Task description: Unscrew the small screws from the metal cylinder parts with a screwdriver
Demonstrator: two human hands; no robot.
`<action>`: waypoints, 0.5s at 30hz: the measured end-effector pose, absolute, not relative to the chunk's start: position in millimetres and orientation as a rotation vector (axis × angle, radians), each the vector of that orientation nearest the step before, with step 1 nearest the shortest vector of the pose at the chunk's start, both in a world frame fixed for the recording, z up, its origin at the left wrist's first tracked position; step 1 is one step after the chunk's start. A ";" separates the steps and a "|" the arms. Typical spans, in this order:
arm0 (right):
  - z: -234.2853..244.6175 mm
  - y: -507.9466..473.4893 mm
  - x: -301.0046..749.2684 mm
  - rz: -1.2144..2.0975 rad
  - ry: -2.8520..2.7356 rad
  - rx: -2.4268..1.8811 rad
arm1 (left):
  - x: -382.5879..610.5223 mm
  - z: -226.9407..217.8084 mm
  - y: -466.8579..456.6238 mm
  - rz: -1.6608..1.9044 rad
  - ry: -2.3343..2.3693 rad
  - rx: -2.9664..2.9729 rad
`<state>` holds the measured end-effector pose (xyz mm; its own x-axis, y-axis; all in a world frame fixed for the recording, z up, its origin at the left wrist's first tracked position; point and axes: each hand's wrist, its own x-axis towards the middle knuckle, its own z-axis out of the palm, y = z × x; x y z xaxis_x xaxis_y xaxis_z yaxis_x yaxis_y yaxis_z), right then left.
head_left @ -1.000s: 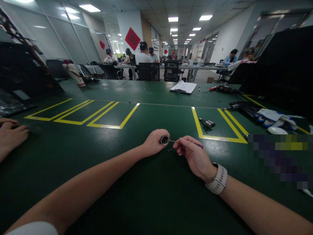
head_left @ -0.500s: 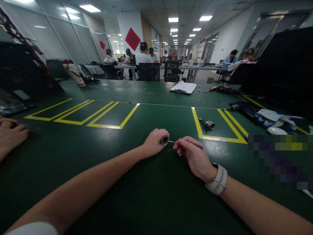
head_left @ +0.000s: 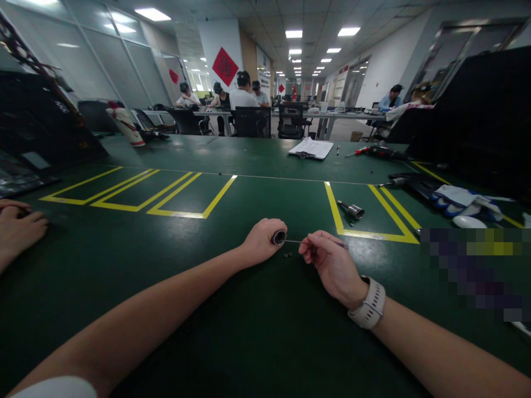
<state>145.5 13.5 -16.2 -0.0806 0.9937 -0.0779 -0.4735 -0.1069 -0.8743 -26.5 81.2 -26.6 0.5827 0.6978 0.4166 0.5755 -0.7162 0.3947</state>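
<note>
My left hand (head_left: 264, 241) is wrapped round a hollow metal cylinder (head_left: 279, 237), its round mouth turned toward my right hand. Between the fingertips of my right hand (head_left: 329, 260) is a thin screwdriver (head_left: 293, 241) with a dark handle; its shaft points left and its tip is at the cylinder's mouth. How deep the tip goes in I cannot tell. Two tiny dark ring-like parts (head_left: 287, 255) lie on the green table just below the cylinder. Farther right, inside a yellow-taped box, rests a metal part with a thin stem and a wider cup (head_left: 352, 210).
Yellow tape boxes (head_left: 178, 214) mark the table (head_left: 249, 331). A clipboard with papers (head_left: 311, 148) lies at the back; a red-and-black tool (head_left: 373, 150) and white-blue gloves (head_left: 467, 200) are on the right. Another person's hand (head_left: 22, 226) rests at the left edge.
My right hand and the screwdriver have shifted slightly right, so more of the shaft shows between hand and cylinder. My left hand keeps its place.
</note>
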 end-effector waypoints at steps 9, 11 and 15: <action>-16.8 13.4 144.7 1.429 -0.790 -0.924 | -25.8 -27.6 82.6 0.805 1.098 2.619; -15.8 12.7 143.5 1.409 -0.796 -0.957 | -26.0 -28.2 83.1 0.802 1.100 2.623; -16.5 12.2 142.0 1.335 -0.862 -1.026 | -26.8 -28.9 83.6 0.793 1.086 2.622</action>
<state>142.0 12.2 -16.5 0.0721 0.9949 -0.0712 -0.3448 -0.0421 -0.9377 -26.8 83.6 -28.9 0.5875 0.7019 0.4028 0.5976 -0.7119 0.3690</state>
